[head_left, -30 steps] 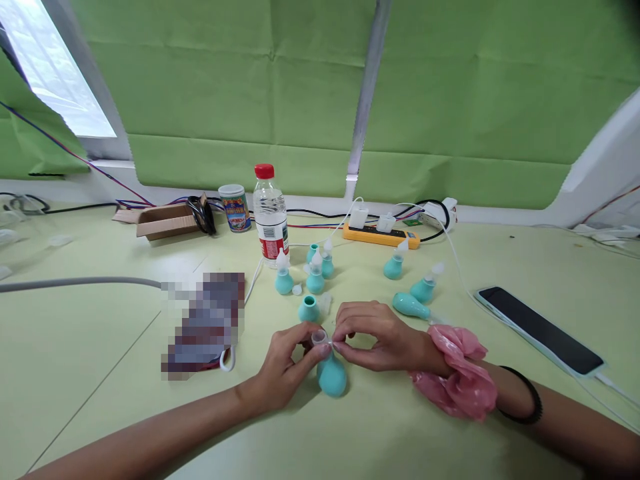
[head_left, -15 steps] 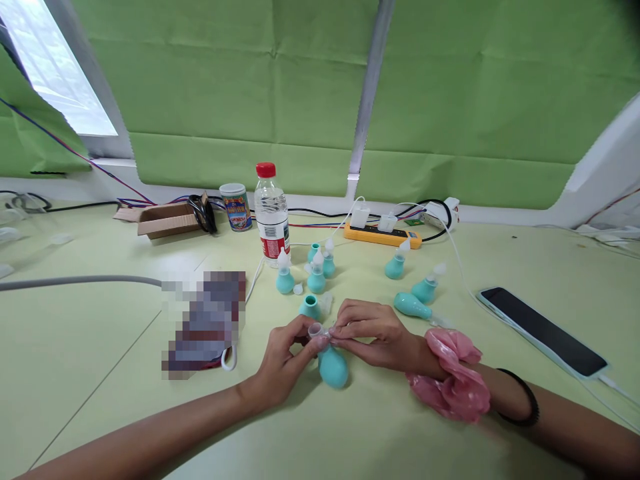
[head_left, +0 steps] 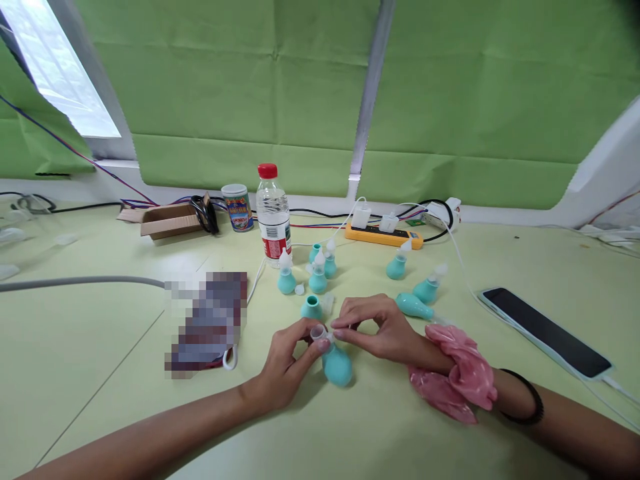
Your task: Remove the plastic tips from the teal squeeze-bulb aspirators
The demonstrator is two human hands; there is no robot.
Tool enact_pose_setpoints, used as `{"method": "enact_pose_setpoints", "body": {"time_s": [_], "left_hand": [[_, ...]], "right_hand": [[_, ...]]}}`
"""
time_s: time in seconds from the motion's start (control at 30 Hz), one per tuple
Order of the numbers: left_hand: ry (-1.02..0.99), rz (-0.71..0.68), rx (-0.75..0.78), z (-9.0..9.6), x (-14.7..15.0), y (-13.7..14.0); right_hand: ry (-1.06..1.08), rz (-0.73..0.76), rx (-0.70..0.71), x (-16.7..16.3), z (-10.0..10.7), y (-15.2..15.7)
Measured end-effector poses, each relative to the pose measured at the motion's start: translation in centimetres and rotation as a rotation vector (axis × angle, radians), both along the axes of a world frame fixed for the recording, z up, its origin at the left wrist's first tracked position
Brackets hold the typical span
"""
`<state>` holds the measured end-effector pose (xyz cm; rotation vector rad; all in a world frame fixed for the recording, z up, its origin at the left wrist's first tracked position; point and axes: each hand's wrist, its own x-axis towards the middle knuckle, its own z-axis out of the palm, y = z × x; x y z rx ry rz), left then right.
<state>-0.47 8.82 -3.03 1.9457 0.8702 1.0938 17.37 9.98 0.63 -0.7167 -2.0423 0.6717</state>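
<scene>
Holding a teal bulb (head_left: pixel 338 370) in the left hand (head_left: pixel 289 357), by the clear collar (head_left: pixel 318 333), thumb and forefinger pinched narrow on it. Round end tipped toward the near side of the desk (head_left: pixel 250 440), well out from the back edge. Right hand (head_left: pixel 383 328) just beside the collar, thumb and forefinger almost together; can't tell about anything caught between the tips. Pink bag (head_left: pixel 463 373) bunched around the right wrist, black band (head_left: pixel 534 403) farther up the arm.

More bulbs (head_left: pixel 287 283) between the hands and the back edge: a cluster standing in the middle, most with pale tips on, plus a few off to the right, one of those lying down.

As for labels, slim pickings, sorry. Bottle (head_left: pixel 274 227) with red cap near the back edge: red and white label, barcode visible, print too small to read. Just left of it, a can (head_left: pixel 238 210) with busy blue-green artwork and pale lettering, also can't make out a word. Farther left along the same edge, a cardboard box (head_left: pixel 173 223). Yellow power strip (head_left: pixel 383 237) right of the bottle, white plugs in it. Phone (head_left: pixel 547 330) lying well to the right, screen dark.
</scene>
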Motion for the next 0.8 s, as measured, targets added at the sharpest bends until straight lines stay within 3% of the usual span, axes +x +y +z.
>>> {"method": "enact_pose_setpoints", "body": {"time_s": [0.23,0.47,0.8], "left_hand": [[0.047,0.036,0.056,0.0,0.0,-0.1],[0.052,0.03,0.112,-0.2,0.0,-0.1],[-0.009,0.146,-0.112,0.0,0.3,0.0]], "right_hand": [[-0.109,0.094,0.146,0.5,0.2,0.2],[-0.22,0.06,0.231,0.2,0.9,-0.3],[-0.194,-0.005,0.385,0.5,1.0,-0.2]]}}
